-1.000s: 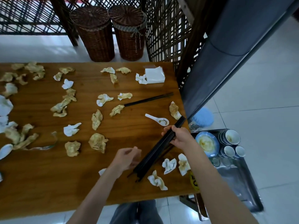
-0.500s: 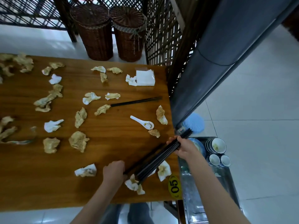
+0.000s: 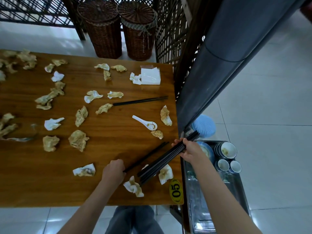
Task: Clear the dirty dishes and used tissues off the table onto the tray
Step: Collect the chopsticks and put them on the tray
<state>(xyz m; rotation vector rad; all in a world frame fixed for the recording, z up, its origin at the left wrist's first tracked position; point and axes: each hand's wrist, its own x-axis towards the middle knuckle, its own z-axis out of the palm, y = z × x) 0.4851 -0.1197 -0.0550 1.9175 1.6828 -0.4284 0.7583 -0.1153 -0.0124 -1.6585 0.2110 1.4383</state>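
My right fingers (image 3: 184,142) grip a chopstick bundle (image 3: 166,159), left fingers (image 3: 118,163) pinch a pair (image 3: 146,156); bowls sit on the tray (image 3: 243,191), but tissues (image 3: 78,140) and a spoon (image 3: 146,123) still litter the surface (image 3: 50,183).

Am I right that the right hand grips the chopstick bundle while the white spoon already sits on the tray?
Not quite. The head view shows the right hand gripping the chopstick bundle, but the white spoon lies on the wooden table, not on the tray.
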